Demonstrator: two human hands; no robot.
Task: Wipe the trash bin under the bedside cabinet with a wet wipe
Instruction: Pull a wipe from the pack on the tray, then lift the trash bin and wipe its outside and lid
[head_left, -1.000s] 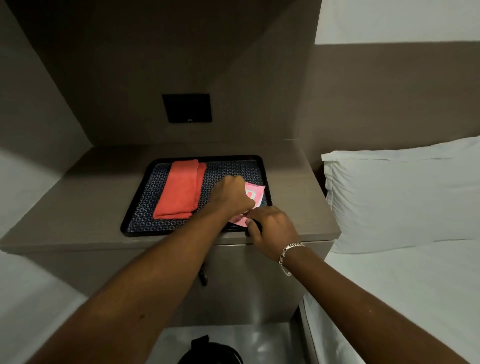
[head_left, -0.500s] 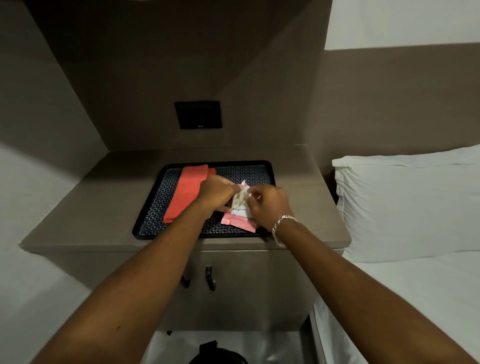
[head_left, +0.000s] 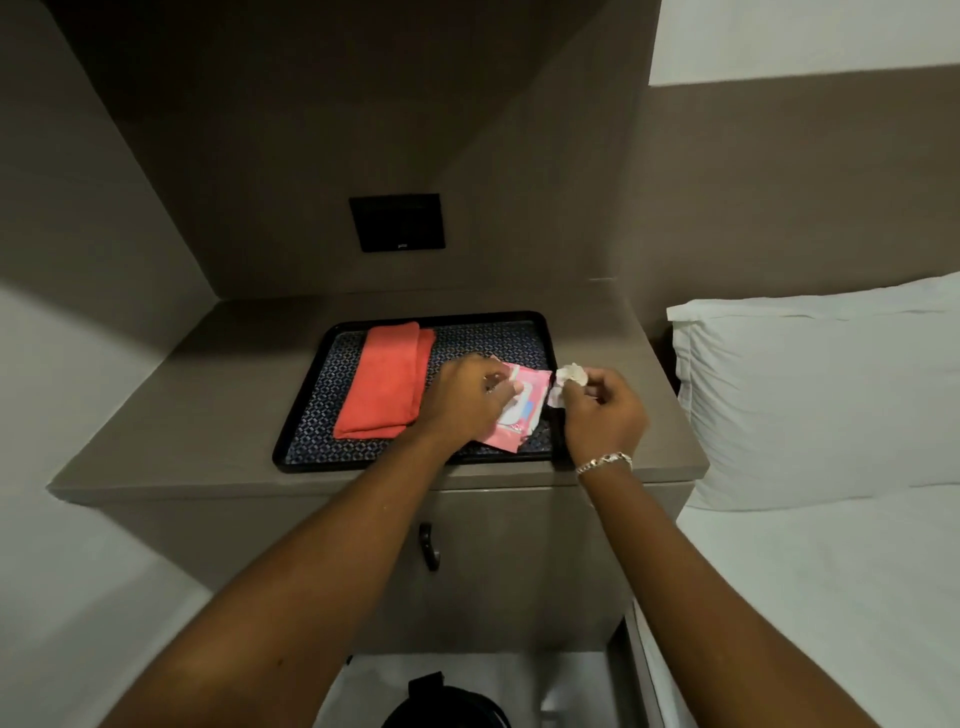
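A pink wet-wipe pack (head_left: 524, 410) lies at the right end of a black patterned tray (head_left: 306, 415) on the bedside cabinet (head_left: 197, 415). My left hand (head_left: 465, 397) presses down on the pack, fingers on its white flap. My right hand (head_left: 602, 410), with a bracelet on the wrist, pinches a crumpled white wet wipe (head_left: 569, 376) just right of the pack, over the tray's rim. The black trash bin (head_left: 447, 709) shows only its top on the floor under the cabinet, at the bottom edge.
A folded red cloth (head_left: 384, 379) lies on the tray's left half. The cabinet door has a dark handle (head_left: 428, 545). A black wall panel (head_left: 397, 222) sits above. A bed with a white pillow (head_left: 810, 389) adjoins on the right.
My right hand has pulled the white wipe out of the pack and moved right with it. My left hand stays on the pack. The camera has tilted slightly.
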